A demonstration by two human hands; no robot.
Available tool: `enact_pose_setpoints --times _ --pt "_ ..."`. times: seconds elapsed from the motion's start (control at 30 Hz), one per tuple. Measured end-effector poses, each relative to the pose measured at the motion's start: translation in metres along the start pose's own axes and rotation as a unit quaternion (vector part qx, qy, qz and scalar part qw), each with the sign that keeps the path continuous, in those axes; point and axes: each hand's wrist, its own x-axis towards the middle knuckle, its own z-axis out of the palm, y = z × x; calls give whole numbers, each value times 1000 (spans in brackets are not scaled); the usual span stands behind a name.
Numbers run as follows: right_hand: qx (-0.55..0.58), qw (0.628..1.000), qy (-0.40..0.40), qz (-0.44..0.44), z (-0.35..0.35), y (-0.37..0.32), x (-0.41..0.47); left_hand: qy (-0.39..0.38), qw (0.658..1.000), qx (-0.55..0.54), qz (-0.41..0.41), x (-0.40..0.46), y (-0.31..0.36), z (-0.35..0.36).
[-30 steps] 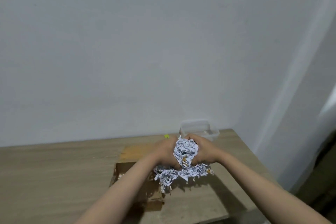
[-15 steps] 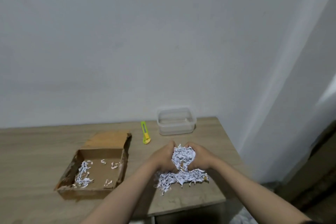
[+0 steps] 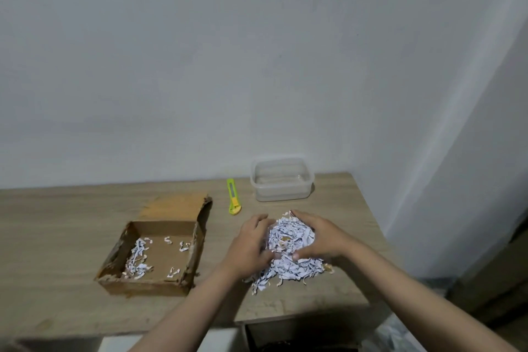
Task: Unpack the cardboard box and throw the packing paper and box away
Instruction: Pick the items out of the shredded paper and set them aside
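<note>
A shallow open cardboard box (image 3: 155,283) lies on the wooden table (image 3: 57,237), left of my hands, its flap folded back toward the wall. A few shreds of white packing paper (image 3: 137,258) remain inside it. A large clump of shredded packing paper (image 3: 288,263) sits over the table's right part. My left hand (image 3: 250,243) cups its left side and my right hand (image 3: 317,234) wraps its right side and top. Loose strands hang below my hands down to the tabletop.
A clear plastic container (image 3: 281,180) stands at the back near the wall. A green and yellow utility knife (image 3: 233,199) lies just left of it. The table's right edge is close beside my right arm, with the floor and a dark opening below.
My hands carried the paper clump from over the box to the right and down onto the table. The view shifted, so the box now shows fully at left.
</note>
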Motion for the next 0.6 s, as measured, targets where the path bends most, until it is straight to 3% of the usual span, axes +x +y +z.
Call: enact_pose_setpoints --times 0.17,0.27,0.43,0.6 --pt "-51 999 19 -1 -1 -5 -9 60 995 -33 70 -14 11 10" --pt "-71 993 93 -1 5 -8 -16 17 997 -18 68 -17 16 18" --pt "-86 963 251 -45 27 -1 -31 -62 992 108 15 -19 22 26" --pt "-174 966 180 -64 45 8 -38 -69 980 184 10 -25 13 33"
